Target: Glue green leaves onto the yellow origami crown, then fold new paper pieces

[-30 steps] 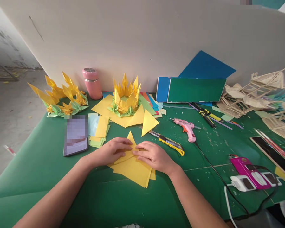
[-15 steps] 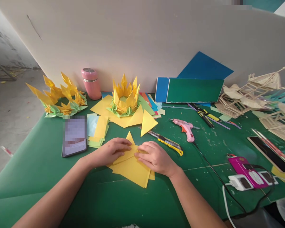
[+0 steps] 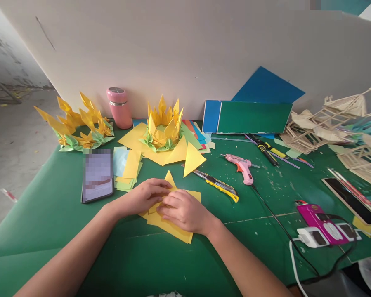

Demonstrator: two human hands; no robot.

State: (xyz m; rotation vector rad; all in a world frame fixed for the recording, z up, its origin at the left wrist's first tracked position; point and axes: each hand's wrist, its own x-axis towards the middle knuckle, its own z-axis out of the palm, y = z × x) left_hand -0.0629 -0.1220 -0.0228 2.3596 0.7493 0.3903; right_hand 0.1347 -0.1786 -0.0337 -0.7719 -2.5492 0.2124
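A small stack of yellow paper (image 3: 174,232) lies on the green table in front of me, its top sheet partly folded and one corner pointing away from me. On its left side, my left hand (image 3: 143,198) has its fingers closed together over the folded part, holding it down. My right hand (image 3: 187,212) lies across the middle of the stack with bent fingers pressed on the fold, close to the left fingertips. Both hands hide much of the fold. Just beyond them are a loose yellow paper triangle (image 3: 193,160) and a yellow utility knife (image 3: 219,185).
Two yellow paper crowns (image 3: 165,138) stand at the back, near a pink flask (image 3: 120,109). A phone (image 3: 97,177) lies left. To the right are a pink glue gun (image 3: 241,167) with a trailing cord, a power strip (image 3: 324,225) and wooden stick models (image 3: 315,128).
My right hand has slid left across the paper, nearer to my left hand, uncovering the stack's right corner. My left hand stays almost where it was.
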